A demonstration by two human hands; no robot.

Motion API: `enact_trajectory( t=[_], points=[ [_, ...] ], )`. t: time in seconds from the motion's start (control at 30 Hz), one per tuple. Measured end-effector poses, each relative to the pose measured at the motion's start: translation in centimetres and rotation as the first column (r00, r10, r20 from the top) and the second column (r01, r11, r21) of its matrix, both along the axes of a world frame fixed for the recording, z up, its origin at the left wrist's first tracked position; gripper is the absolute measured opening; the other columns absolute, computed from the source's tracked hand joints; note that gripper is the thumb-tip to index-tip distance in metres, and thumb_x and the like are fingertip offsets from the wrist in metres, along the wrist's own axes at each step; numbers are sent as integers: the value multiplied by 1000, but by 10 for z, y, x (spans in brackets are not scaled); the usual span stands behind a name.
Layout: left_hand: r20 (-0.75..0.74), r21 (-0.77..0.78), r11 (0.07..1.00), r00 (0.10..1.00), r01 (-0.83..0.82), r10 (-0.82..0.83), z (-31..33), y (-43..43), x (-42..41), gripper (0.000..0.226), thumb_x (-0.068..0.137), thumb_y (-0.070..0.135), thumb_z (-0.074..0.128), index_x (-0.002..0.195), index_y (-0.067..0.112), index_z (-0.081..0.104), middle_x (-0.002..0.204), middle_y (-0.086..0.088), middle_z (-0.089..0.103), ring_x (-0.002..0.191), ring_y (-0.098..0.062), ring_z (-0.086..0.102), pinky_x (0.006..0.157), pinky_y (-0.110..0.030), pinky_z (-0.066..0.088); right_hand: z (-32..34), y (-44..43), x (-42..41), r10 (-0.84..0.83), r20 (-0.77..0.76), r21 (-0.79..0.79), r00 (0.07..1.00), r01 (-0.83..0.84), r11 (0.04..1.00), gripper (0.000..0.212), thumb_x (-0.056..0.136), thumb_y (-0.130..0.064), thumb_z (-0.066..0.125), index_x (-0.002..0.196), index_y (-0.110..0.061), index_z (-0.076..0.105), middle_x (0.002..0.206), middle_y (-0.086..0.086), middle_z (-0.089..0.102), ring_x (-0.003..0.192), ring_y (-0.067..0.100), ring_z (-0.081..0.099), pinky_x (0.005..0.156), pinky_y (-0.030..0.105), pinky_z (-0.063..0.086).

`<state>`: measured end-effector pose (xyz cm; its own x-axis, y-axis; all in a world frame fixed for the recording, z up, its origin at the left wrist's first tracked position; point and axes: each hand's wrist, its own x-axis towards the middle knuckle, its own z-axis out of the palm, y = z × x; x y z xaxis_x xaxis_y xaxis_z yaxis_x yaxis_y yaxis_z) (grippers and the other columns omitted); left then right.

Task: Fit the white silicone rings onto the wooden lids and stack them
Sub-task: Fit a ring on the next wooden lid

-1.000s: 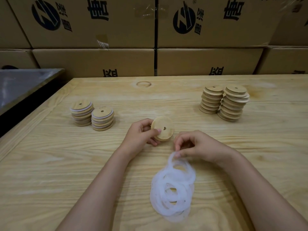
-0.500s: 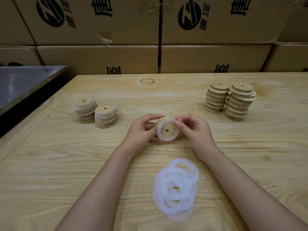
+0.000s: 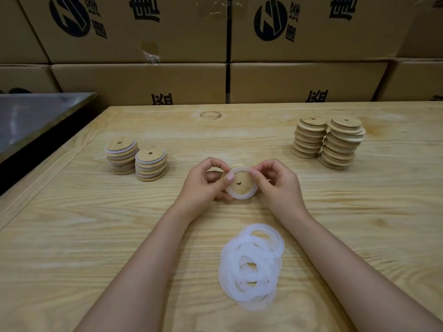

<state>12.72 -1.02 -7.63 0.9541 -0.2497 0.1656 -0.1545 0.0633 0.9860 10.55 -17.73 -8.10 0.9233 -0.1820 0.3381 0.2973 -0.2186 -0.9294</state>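
Pale pine wooden table (image 3: pixel 72 236), walled behind.
Brown printed cardboard boxes (image 3: pixel 139 82) stacked along the far side; dark grey metal surface (image 3: pixel 36 116) far left.

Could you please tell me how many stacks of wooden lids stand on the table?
4. At the left, the rear ringed stack and the front ringed stack; at the right, the shorter bare stack and the taller bare stack. A single lid is held, unstacked.

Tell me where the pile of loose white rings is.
In the head view, the pile of loose white rings lies on the wooden table, just right of centre, nearer the camera than the held lid.
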Motion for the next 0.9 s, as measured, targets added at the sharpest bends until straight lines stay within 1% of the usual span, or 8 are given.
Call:
enact_trajectory(
  t=[0.1,0.2,0.33,0.4,0.5,0.63,0.77,0.9],
  points=[
    [-7,-1,1000,1000,-23,23,-1,-1,0,12,86,6,65,87,11,54,79,-14,69,66,-23,67,58,-31,59,0,0,0,2,3,6,1000,-2,1000,18,88,-10,65,77,-23,60,78,-6,67,77,9,64,71,27,51],
    [-11,10,999,999,-38,38,-1,-2,0,12,87,5,63,84,10,53,74,-12,66,61,-20,67,56,-26,57,1,0,0,-4,12,16,1000,4,1000,19,88,-9,64,77,-24,60,77,-8,66,74,6,63,69,23,50],
    [-1,19,999,999,-51,51,-1,-4,0,13,88,2,61,81,9,52,71,-10,63,63,-21,67,59,-25,58,1,0,1,-11,36,10,999,11,1000,19,87,-10,64,77,-25,59,78,-8,67,75,6,63,68,22,49],
    [20,26,999,999,-42,42,-1,-5,0,13,89,1,60,81,9,51,74,-12,62,70,-22,66,61,-27,58,1,1,1,-13,51,3,999,13,1000,21,88,-10,64,77,-26,58,77,-9,66,75,6,63,68,21,49],
    [64,47,998,998,-31,28,-1,-7,0,14,87,1,62,82,9,51,79,-14,63,77,-22,66,67,-32,59,1,2,-1,-24,79,-27,997,26,999,23,88,-10,65,76,-29,58,73,-13,66,73,0,62,64,14,45],
    [127,94,992,989,-81,69,-2,-8,-1,15,84,2,66,82,10,54,75,-12,62,73,-19,66,68,-36,59,1,4,-3,-26,111,-76,994,35,997,22,87,-11,66,76,-29,59,73,-20,66,74,-4,63,64,10,44],
    [63,40,996,995,-76,74,-2,-9,0,14,89,1,60,81,12,54,74,-6,64,75,-15,67,67,-31,60,0,3,-2,-16,101,-69,995,23,997,22,87,-10,66,77,-29,60,73,-14,67,73,-5,63,66,9,44],
    [29,20,997,996,-80,79,-1,-9,-1,15,92,2,55,82,13,52,71,-2,62,72,-14,66,65,-30,60,1,3,-2,-11,104,-89,994,21,996,24,88,-8,64,78,-29,58,73,-15,67,72,-7,63,65,7,43]
  ],
)
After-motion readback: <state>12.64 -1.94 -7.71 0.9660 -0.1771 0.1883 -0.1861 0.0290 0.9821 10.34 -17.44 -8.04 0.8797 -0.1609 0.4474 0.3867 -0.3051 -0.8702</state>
